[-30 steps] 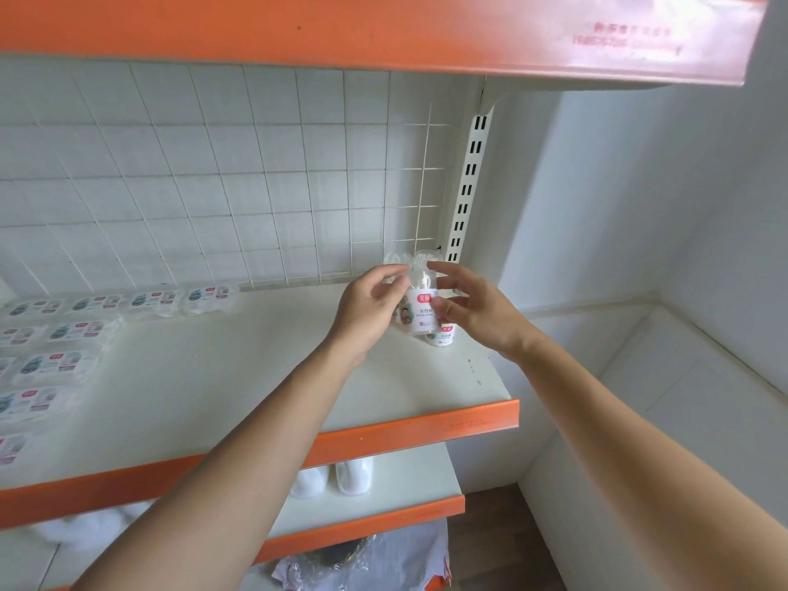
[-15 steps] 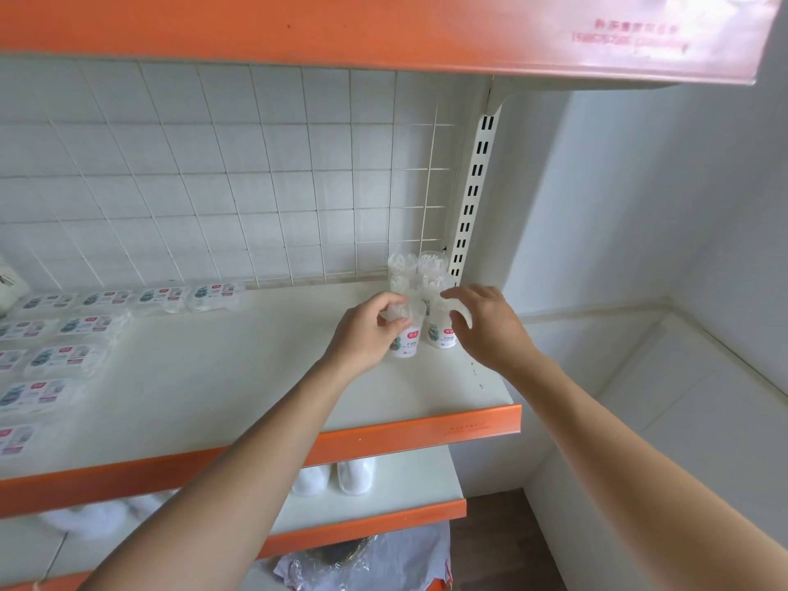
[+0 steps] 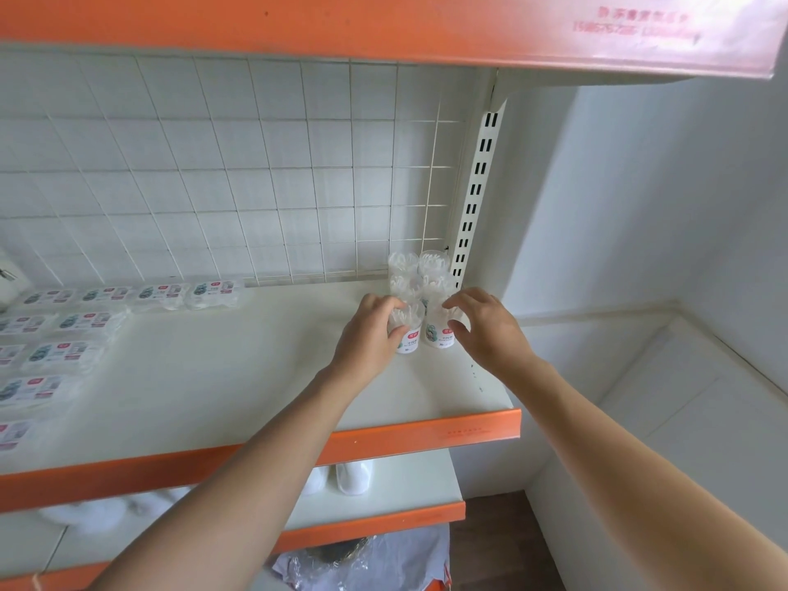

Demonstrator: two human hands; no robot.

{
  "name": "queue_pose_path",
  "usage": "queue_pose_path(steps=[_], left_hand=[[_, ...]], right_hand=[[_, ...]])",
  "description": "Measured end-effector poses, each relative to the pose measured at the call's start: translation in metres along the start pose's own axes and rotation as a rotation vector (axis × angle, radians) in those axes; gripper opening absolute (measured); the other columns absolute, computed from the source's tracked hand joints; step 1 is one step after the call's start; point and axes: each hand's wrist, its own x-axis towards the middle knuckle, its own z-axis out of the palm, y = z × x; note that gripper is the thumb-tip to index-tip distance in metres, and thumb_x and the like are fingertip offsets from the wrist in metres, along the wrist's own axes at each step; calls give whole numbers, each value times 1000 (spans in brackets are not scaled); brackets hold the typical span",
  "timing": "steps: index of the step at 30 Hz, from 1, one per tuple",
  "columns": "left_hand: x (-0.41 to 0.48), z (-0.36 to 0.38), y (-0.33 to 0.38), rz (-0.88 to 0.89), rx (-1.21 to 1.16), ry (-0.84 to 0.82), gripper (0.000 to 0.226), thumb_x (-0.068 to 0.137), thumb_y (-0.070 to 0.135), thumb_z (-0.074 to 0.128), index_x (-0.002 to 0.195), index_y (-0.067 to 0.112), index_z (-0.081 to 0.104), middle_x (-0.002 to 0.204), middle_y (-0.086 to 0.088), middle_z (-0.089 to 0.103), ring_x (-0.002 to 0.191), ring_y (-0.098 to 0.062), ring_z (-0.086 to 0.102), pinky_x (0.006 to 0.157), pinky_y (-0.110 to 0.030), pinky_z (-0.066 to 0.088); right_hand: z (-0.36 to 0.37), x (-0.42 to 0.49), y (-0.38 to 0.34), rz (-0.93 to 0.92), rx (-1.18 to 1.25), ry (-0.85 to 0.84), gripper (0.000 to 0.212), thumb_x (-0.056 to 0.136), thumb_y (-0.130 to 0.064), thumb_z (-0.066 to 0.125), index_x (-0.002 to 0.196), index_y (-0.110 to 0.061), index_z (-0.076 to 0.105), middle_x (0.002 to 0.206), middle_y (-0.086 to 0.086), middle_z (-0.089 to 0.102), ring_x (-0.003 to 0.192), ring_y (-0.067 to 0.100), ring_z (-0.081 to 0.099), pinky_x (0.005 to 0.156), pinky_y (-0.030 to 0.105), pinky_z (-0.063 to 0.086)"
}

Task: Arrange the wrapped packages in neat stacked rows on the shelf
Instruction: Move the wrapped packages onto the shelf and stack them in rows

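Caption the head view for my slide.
Left hand grips the front-left clear tub; right hand hovers beside the front-right tub on the shelf.

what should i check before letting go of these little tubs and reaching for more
1. Grip: the left hand holds the front left tub: ok.
2. The front left tub is upright on the shelf: ok.
3. The front right tub is upright beside it: ok.
4. The right hand is clear of the front right tub: cannot tell, its fingers curl close to it.
5. The back tubs stand in the corner by the grid: ok.
6. Bare shelf left of the tubs for another row: ok.
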Motion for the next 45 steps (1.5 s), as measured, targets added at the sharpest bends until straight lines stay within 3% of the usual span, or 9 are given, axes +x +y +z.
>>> queue_pose_path(steps=[12, 25, 38, 45], left_hand=[[4, 5, 3, -10, 40, 7, 31, 90, 15, 64, 121, 15, 57, 115, -5, 48, 91, -22, 59, 80, -36, 49], [5, 6, 1, 24, 77, 0, 36, 89, 10, 64, 123, 14, 56, 117, -6, 49, 91, -25, 61, 78, -38, 50], [2, 2, 6, 25, 175, -22, 38, 93, 20, 61, 129, 18, 50, 123, -3, 48, 103, -25, 58, 73, -32, 41], [-1, -3, 6, 44, 233, -29, 46, 94, 30, 59, 136, 19, 46, 129, -4, 45, 122, -25, 46, 85, -40, 47]], right_hand=[[0, 1, 0, -20, -32, 1, 27, 89, -13, 62, 116, -14, 64, 119, 4, 59, 111, 27, 53, 87, 32, 45], [-1, -1, 1, -50, -74, 17, 28, 89, -4, 59, 116, -11, 65, 117, 9, 61, 106, 33, 56, 85, 35, 47], [-4, -5, -5, -15, -71, -7, 35, 89, -2, 52, 121, -12, 62, 122, 6, 58, 112, 28, 54, 84, 26, 41], [-4, -6, -8, -11, -114, 30, 36, 89, -13, 57, 125, -15, 60, 126, 2, 58, 117, 27, 52, 90, 43, 48]])
